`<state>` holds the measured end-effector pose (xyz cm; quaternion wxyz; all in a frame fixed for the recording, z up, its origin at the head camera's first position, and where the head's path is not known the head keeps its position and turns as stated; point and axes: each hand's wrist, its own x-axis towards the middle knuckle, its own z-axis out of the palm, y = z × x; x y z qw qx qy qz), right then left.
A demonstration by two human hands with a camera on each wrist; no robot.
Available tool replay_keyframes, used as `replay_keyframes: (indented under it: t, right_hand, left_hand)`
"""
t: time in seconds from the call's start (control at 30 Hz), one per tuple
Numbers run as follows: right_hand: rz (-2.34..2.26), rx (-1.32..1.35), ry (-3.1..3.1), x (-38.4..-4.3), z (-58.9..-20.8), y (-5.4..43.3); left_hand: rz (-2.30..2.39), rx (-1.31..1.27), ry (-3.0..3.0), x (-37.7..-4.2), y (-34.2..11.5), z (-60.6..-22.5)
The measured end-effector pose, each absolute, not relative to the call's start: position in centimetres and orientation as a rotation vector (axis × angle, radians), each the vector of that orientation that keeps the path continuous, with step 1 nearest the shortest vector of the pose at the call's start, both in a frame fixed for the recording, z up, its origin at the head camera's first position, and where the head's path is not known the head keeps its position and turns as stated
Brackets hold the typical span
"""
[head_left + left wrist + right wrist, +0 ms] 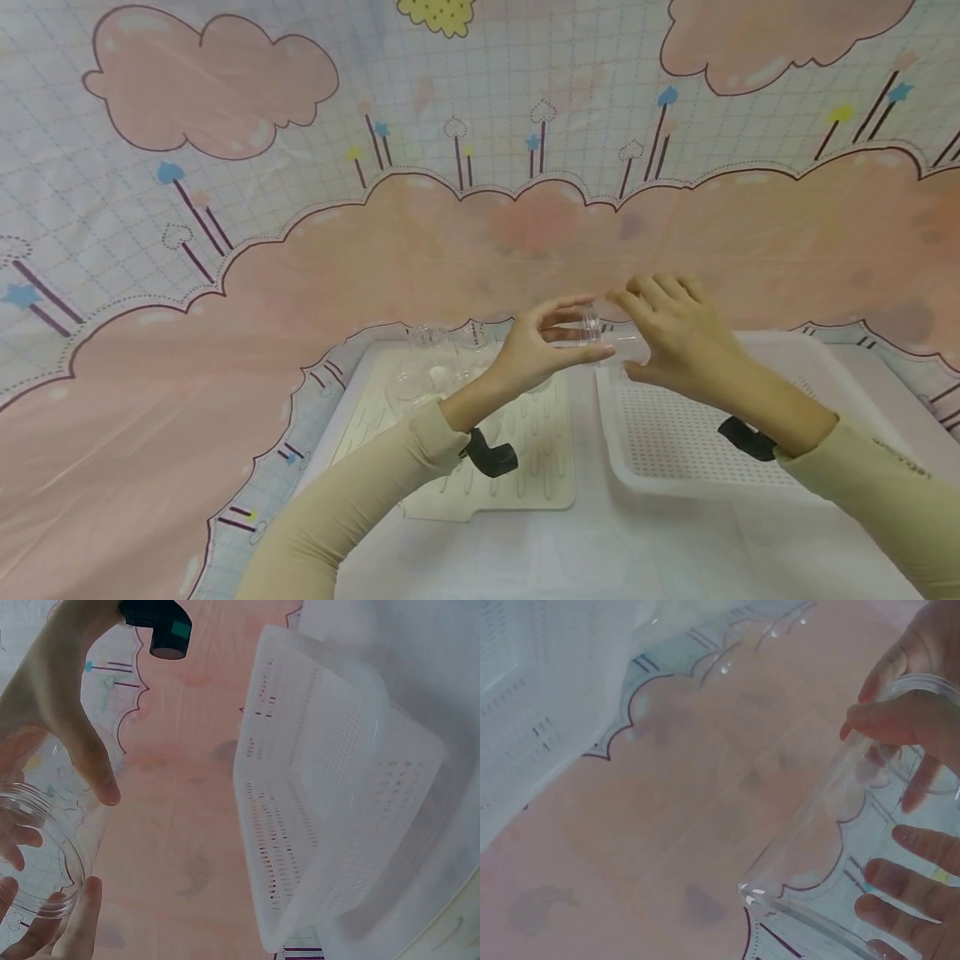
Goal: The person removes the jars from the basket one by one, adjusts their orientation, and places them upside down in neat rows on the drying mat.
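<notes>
My left hand [528, 346] grips a clear plastic jar [590, 325] by its threaded neck, thumb below and fingers above and behind. The jar is held up on its side, its bottom end toward my right hand [686, 337]. That hand is spread around the body end, thumb low and fingers high, looking loose rather than closed. In the left wrist view the ridged neck of the jar [75, 881] shows, with fingers seen through the clear wall. The right wrist view shows the long body of the jar [810, 859] slanting down to its base.
Several clear jars [411, 383] stand on a cream ribbed mat [528, 458] at the left of the white table [592, 550]. To the right sits a white perforated basket [626, 475]. A pink cloud-print cloth [420, 258] hangs close behind the table.
</notes>
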<state>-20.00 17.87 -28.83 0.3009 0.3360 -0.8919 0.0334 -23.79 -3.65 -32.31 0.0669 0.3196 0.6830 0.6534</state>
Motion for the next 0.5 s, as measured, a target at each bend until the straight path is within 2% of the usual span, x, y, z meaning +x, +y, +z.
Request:
replay_keyframes:
  t: [0.27, 0.5]
  right_hand:
    - [0.127, 0.975, -2.337, -20.5, -29.0, 18.5]
    - [0.485, 0.937, -2.411, -21.1, -28.8, 20.1]
  left_hand:
    - [1.973, 0.945, 2.089, -23.8, -4.0, -32.5]
    - [1.949, 0.941, 2.134, -24.1, -4.4, -32.7]
